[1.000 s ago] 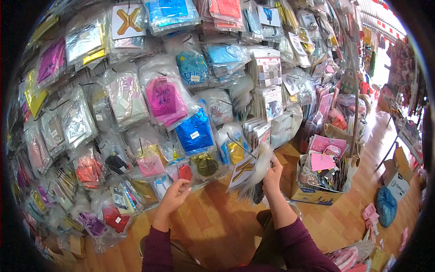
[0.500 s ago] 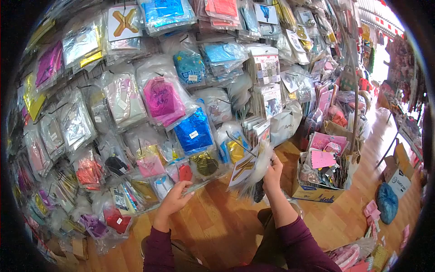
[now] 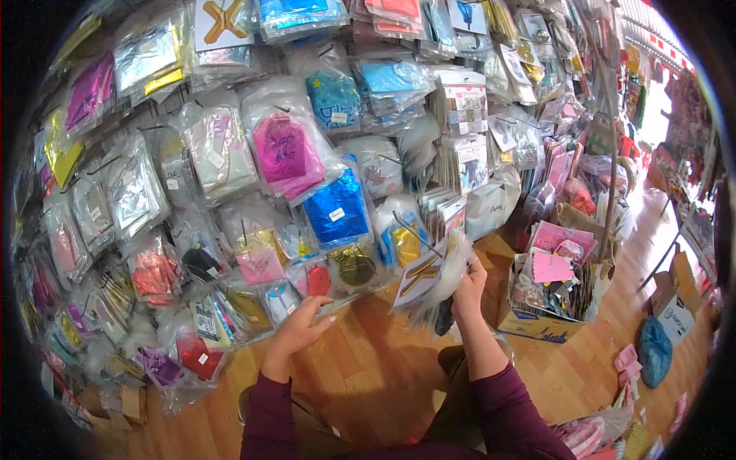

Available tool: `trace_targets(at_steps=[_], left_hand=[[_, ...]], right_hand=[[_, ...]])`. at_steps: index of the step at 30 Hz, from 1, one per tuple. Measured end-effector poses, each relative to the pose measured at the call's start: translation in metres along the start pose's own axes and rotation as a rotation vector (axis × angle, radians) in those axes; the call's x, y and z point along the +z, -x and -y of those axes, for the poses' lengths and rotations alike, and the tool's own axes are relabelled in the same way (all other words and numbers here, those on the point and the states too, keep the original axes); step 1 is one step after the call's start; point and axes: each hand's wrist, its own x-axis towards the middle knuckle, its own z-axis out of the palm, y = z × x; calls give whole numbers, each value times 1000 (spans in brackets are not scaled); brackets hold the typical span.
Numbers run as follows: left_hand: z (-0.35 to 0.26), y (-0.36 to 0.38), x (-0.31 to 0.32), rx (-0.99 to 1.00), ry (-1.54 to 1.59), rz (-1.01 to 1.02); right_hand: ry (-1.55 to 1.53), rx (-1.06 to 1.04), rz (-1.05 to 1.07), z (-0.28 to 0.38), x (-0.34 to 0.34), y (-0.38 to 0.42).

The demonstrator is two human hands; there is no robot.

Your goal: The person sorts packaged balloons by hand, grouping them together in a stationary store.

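My right hand (image 3: 469, 290) is closed on the side of a bundle of clear plastic packets (image 3: 448, 280) on a metal hook. The front packet carries a white card (image 3: 418, 277) with a gold letter balloon, and something dark shows at the bundle's lower end. My left hand (image 3: 301, 331) is open, fingers stretched and thumb apart, below the lowest row of hanging packets. Nearest to it are a packet with a red piece (image 3: 318, 279) and one with a pale blue piece (image 3: 280, 300). A gold round piece (image 3: 353, 268) hangs just above and to the right.
Rows of bagged foil items, such as a blue packet (image 3: 335, 213) and a magenta one (image 3: 287, 157), cover the wall ahead on hooks. A full cardboard box (image 3: 529, 325) stands on the wooden floor (image 3: 360, 353) at right. Farther right lie a blue bag (image 3: 656, 351) and another carton (image 3: 678, 307).
The view has shifted slightly, so the wall packets sit a little farther right and lower. My right hand keeps its hold on the bundle; my left hand stays below the lowest row.
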Motion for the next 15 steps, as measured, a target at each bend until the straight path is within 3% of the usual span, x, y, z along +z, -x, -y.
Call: trace_targets(at_steps=[11,15], left_hand=[[2,-4,4,45,67,-34],[-2,-8,8,30,322,-34]], right_hand=[[94,32,112,-15,2,7],[98,37,223,-23,8,14]])
